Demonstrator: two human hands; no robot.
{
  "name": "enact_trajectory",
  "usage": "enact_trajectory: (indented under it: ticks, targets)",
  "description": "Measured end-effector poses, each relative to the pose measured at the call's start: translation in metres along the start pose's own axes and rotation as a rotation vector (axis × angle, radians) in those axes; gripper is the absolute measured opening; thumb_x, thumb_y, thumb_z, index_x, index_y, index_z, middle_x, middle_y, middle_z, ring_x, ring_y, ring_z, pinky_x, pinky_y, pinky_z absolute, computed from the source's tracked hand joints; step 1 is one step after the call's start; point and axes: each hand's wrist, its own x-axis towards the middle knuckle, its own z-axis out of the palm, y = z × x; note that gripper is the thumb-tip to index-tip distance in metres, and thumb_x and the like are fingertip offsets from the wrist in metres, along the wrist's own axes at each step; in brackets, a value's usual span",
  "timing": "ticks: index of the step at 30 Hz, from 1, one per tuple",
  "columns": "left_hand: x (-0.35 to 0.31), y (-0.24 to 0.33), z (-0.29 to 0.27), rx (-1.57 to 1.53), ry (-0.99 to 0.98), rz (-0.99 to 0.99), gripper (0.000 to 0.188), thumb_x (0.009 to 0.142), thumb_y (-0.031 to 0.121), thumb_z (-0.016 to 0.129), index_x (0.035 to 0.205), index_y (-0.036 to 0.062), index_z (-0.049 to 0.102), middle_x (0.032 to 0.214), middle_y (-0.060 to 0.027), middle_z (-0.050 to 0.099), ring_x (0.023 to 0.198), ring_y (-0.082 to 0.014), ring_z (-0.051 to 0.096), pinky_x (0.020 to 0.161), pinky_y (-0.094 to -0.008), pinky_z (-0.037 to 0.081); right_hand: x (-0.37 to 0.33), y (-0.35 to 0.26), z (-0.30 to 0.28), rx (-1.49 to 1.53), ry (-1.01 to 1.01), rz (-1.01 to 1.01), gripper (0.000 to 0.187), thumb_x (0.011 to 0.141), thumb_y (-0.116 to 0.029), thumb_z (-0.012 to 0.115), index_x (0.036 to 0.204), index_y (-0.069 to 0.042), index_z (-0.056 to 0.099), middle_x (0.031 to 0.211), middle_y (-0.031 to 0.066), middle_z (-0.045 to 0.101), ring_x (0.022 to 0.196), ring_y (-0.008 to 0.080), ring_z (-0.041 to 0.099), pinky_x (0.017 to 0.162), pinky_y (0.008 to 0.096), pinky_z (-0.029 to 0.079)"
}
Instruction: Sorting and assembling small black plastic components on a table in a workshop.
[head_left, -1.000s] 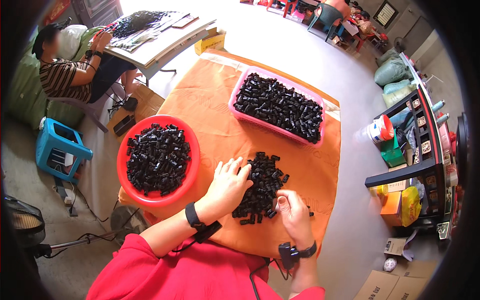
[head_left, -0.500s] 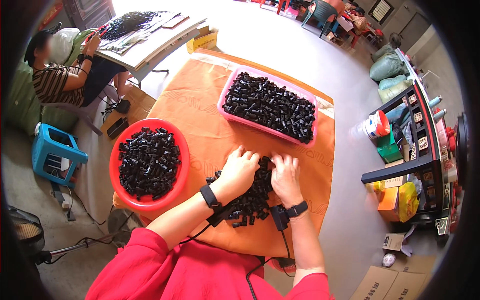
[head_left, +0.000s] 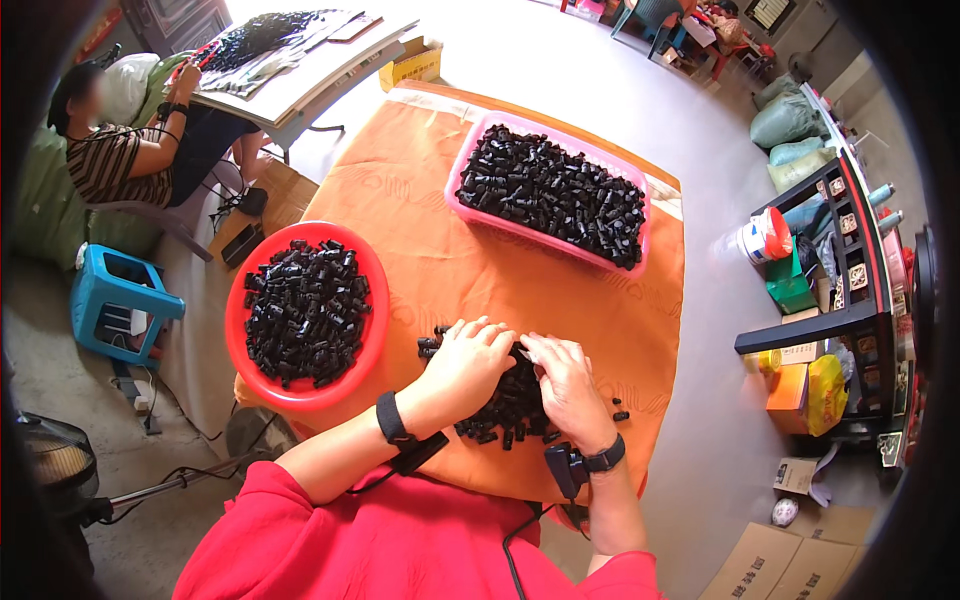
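On the orange tablecloth [head_left: 420,272] in front of me lies a loose pile of small black plastic parts [head_left: 508,412]. My left hand [head_left: 466,362] is over the pile's far side, its fingers curled together. Close beside it, my right hand [head_left: 570,382] has its thumb and fingers pinched, almost meeting the left fingertips. What either hand holds is hidden by the fingers. A round red basin [head_left: 379,300] full of similar black parts stands to the left. Farther off, a pink plastic basket [head_left: 468,212] holds many more. Both wrists wear black straps with small devices and cables.
A person [head_left: 120,160] sits at a white table [head_left: 250,108] at the far left. Nearby are a blue stool [head_left: 120,300] and a fan [head_left: 58,450]. A black-framed shelf [head_left: 815,335] with a white bucket [head_left: 757,240], and cardboard boxes [head_left: 765,570], are on the right.
Both hands have drawn together, the right moving left toward the left fingertips. A few black parts now lie right of my right hand. The whole view has shifted slightly.
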Motion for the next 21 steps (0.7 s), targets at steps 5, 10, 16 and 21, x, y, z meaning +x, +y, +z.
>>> enact_trajectory:
  ticks: [5,10,16,21]
  targets:
    - [-0.019,0.004,-0.010,0.083,0.137,-0.002,0.040,0.091,0.016,0.063,0.127,0.0008,0.056,0.133,-0.0197,0.055,0.130,-0.0393,0.047,0.111,-0.0563,0.033,-0.009,0.001,-0.009,-0.051,0.042,-0.060,0.040,0.091,-0.001,0.051,0.130,-0.006,0.058,0.127,0.0127,0.063,0.124,0.0313,0.053,0.103,0.0428,0.040]
    - [-0.045,0.009,-0.024,0.031,0.268,0.046,0.036,0.085,0.007,0.066,0.120,0.0023,0.059,0.119,-0.0167,0.062,0.119,-0.0366,0.054,0.106,-0.0464,0.040,-0.026,0.002,-0.013,0.012,0.237,0.167,0.032,0.094,-0.001,0.051,0.126,-0.001,0.058,0.117,0.0172,0.063,0.111,0.0352,0.057,0.095,0.0432,0.045]
    - [-0.081,0.012,-0.024,-0.052,0.324,-0.047,0.029,0.082,0.003,0.067,0.111,0.0040,0.064,0.103,-0.0120,0.064,0.099,-0.0316,0.059,0.090,-0.0425,0.046,-0.035,-0.008,0.010,-0.117,0.193,0.141,0.031,0.092,0.002,0.051,0.122,0.001,0.058,0.113,0.0192,0.062,0.106,0.0376,0.056,0.093,0.0453,0.046]
    - [-0.101,0.014,-0.017,-0.135,0.322,-0.079,0.023,0.082,0.004,0.068,0.105,0.0071,0.067,0.088,-0.0100,0.061,0.085,-0.0298,0.059,0.078,-0.0407,0.049,-0.041,-0.013,0.013,-0.006,0.199,0.118,0.031,0.094,0.001,0.050,0.124,0.001,0.057,0.121,0.0195,0.061,0.111,0.0375,0.055,0.098,0.0453,0.044]
